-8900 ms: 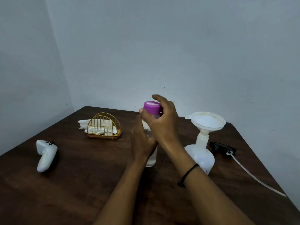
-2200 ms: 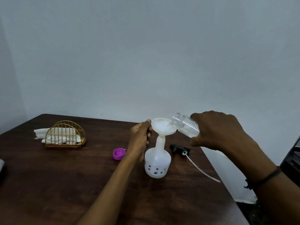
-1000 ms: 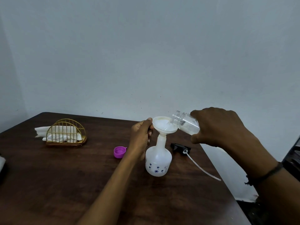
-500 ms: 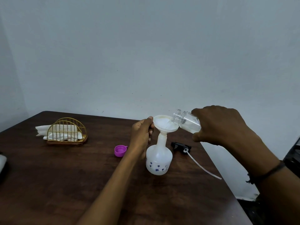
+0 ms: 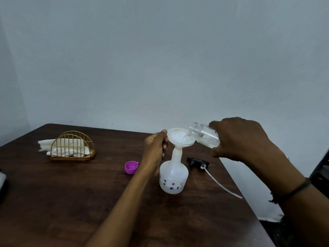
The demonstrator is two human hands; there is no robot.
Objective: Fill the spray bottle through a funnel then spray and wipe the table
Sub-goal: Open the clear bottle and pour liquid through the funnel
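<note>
Your left hand (image 5: 154, 148) is curled around the near-left rim of the white funnel (image 5: 180, 139), thumb and fingers pinching its edge. Your right hand (image 5: 238, 138) grips a clear bottle (image 5: 203, 135), fingers wrapped over its body and thumb underneath, tipping it on its side so its open threaded mouth hangs just over the funnel's right edge. Clear liquid lies in the lower part of the tilted bottle. A dark cord bracelet (image 5: 292, 191) circles your right wrist.

The funnel's stem sits in the neck of the white spray bottle (image 5: 173, 177), which stands upright directly below and between your hands, just right of your left forearm; small blue flower prints mark its lower body. Its black spray head (image 5: 196, 161) lies on the table under your right hand, with a pale dip tube (image 5: 222, 183) trailing back toward your right forearm. A purple cap (image 5: 131, 167) lies open side up just left of your left wrist. Well to the left of your left hand stands a gold wire napkin holder (image 5: 72, 148) with white cloth or tissue in it.

All of this rests on a dark wooden table (image 5: 62, 202), whose right edge runs beneath your right arm. A plain pale wall (image 5: 160, 59) rises behind your hands.
</note>
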